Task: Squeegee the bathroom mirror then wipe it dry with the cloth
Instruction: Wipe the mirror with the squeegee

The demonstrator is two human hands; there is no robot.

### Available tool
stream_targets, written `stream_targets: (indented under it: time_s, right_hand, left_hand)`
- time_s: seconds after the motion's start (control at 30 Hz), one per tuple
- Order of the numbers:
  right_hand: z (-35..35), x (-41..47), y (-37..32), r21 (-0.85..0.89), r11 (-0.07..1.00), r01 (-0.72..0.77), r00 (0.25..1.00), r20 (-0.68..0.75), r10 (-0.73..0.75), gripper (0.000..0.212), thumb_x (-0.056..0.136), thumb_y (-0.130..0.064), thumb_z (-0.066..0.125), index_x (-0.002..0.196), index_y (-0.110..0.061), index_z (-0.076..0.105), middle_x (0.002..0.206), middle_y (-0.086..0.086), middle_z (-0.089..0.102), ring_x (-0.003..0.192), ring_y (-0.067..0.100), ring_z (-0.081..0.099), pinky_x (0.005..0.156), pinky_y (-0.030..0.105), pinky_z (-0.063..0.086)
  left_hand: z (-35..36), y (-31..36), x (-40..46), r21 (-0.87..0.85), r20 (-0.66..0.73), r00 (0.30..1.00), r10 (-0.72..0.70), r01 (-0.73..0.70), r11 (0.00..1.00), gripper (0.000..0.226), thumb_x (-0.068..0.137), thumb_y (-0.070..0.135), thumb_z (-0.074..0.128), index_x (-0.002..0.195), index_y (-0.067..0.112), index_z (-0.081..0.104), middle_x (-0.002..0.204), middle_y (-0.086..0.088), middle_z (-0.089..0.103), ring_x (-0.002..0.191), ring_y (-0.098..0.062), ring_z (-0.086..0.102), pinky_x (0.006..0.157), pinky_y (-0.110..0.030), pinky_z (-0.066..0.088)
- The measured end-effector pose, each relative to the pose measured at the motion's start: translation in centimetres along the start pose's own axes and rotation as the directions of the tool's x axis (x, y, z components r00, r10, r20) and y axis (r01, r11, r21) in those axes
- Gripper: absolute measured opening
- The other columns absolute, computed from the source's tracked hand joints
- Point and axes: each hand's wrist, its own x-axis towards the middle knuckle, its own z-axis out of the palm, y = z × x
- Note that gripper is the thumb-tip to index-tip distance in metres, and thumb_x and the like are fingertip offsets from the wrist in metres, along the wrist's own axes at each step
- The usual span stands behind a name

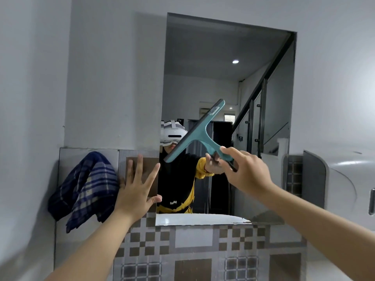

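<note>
A tall frameless mirror (223,57) hangs on the wall ahead. My right hand (246,171) grips the handle of a teal squeegee (199,131), whose blade slants from lower left to upper right against the lower middle of the glass. My left hand (138,187) lies flat with fingers spread on the tiled wall, touching the mirror's lower left edge. A blue checked cloth (85,189) hangs on the wall to the left of that hand.
Patterned brown and grey tiles (192,246) cover the wall under the mirror. A curved white and grey fixture (334,179) juts out at the right. The mirror reflects a person in black and yellow, a white basin rim and a staircase railing.
</note>
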Motion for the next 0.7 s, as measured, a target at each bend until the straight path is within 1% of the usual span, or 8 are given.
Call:
stream_targets:
  time_s: [0.1, 0.23, 0.33, 0.4, 0.47, 0.53, 0.63, 0.7]
  right_hand:
    - [-1.2, -0.5, 2.5, -0.040, 0.999, 0.010, 1.000, -0.001, -0.010, 0.037, 0.080, -0.027, 0.073, 0.116, -0.020, 0.066, 0.067, -0.002, 0.059, 0.046, 0.020, 0.049, 0.040, 0.023, 0.043]
    - [-2.9, -1.6, 5.8, -0.058, 0.998, -0.021, 1.000, 0.000, 0.021, 0.038, 0.082, -0.026, 0.072, 0.119, -0.020, 0.065, 0.068, -0.003, 0.059, 0.049, 0.018, 0.047, 0.044, 0.024, 0.041]
    - [-4.2, -2.6, 8.4, -0.079, 0.994, -0.080, 0.997, -0.013, 0.079, 0.037, 0.082, -0.027, 0.072, 0.118, -0.021, 0.066, 0.065, -0.005, 0.057, 0.048, 0.019, 0.049, 0.045, 0.027, 0.045]
    - [-4.8, -3.3, 9.9, -0.080, 0.991, -0.110, 0.994, -0.024, 0.108, 0.036, 0.081, -0.027, 0.072, 0.117, -0.021, 0.067, 0.067, -0.002, 0.063, 0.049, 0.022, 0.052, 0.046, 0.029, 0.047]
    - [-5.1, -4.1, 11.2, -0.067, 0.990, -0.124, 0.992, -0.015, 0.124, 0.037, 0.082, -0.028, 0.070, 0.118, -0.022, 0.066, 0.074, 0.003, 0.070, 0.052, 0.025, 0.057, 0.047, 0.035, 0.052]
    - [-5.2, -4.6, 12.0, -0.052, 0.989, -0.138, 0.990, -0.011, 0.138, 0.037, 0.082, -0.031, 0.069, 0.118, -0.024, 0.065, 0.077, 0.005, 0.071, 0.056, 0.027, 0.060, 0.049, 0.040, 0.054]
    - [-5.0, -5.1, 12.0, -0.033, 0.983, -0.179, 0.984, -0.023, 0.178, 0.037, 0.082, -0.030, 0.070, 0.118, -0.026, 0.064, 0.074, 0.004, 0.069, 0.057, 0.028, 0.059, 0.050, 0.040, 0.054]
    - [-4.8, -5.8, 11.6, -0.025, 0.976, -0.214, 0.976, -0.043, 0.213, 0.036, 0.081, -0.028, 0.072, 0.116, -0.024, 0.066, 0.068, 0.004, 0.066, 0.054, 0.028, 0.057, 0.049, 0.038, 0.052]
  left_hand:
    - [0.3, -0.1, 0.0, 0.004, -0.011, 1.000, -0.006, 0.006, 1.000, 0.093, 0.071, 0.072, 0.037, 0.147, 0.039, -0.007, 0.157, -0.010, -0.018, 0.140, -0.044, -0.010, 0.090, -0.070, 0.040]
    - [0.5, -0.1, 0.2, 0.026, -0.017, 1.000, -0.025, 0.025, 0.999, 0.094, 0.071, 0.074, 0.036, 0.144, 0.042, -0.014, 0.154, -0.007, -0.027, 0.139, -0.040, -0.021, 0.096, -0.070, 0.033]
    - [0.5, 0.0, 0.2, 0.040, -0.018, 0.999, -0.031, 0.031, 0.999, 0.096, 0.070, 0.071, 0.041, 0.144, 0.042, -0.015, 0.154, -0.008, -0.029, 0.138, -0.035, -0.030, 0.097, -0.070, 0.030]
    - [0.5, 0.0, 0.1, 0.038, -0.017, 0.999, -0.027, 0.028, 0.999, 0.098, 0.071, 0.067, 0.046, 0.145, 0.041, -0.013, 0.155, -0.009, -0.027, 0.138, -0.035, -0.029, 0.097, -0.071, 0.028]
    - [0.5, 0.1, 0.1, 0.042, -0.019, 0.999, -0.029, 0.029, 0.999, 0.098, 0.070, 0.066, 0.049, 0.146, 0.039, -0.008, 0.156, -0.010, -0.023, 0.138, -0.035, -0.028, 0.096, -0.071, 0.028]
    - [0.4, 0.1, 0.1, 0.050, -0.024, 0.999, -0.029, 0.030, 0.998, 0.099, 0.069, 0.065, 0.051, 0.148, 0.037, -0.002, 0.156, -0.012, -0.020, 0.138, -0.032, -0.031, 0.094, -0.071, 0.029]
    - [0.5, 0.0, 0.1, 0.069, -0.023, 0.999, -0.026, 0.028, 0.997, 0.099, 0.069, 0.066, 0.050, 0.149, 0.033, 0.002, 0.157, -0.014, -0.018, 0.139, -0.038, -0.023, 0.092, -0.071, 0.030]
    - [0.6, 0.0, 0.2, 0.076, -0.020, 0.999, -0.025, 0.026, 0.997, 0.099, 0.068, 0.067, 0.049, 0.149, 0.034, 0.001, 0.156, -0.013, -0.020, 0.139, -0.038, -0.022, 0.093, -0.071, 0.029]
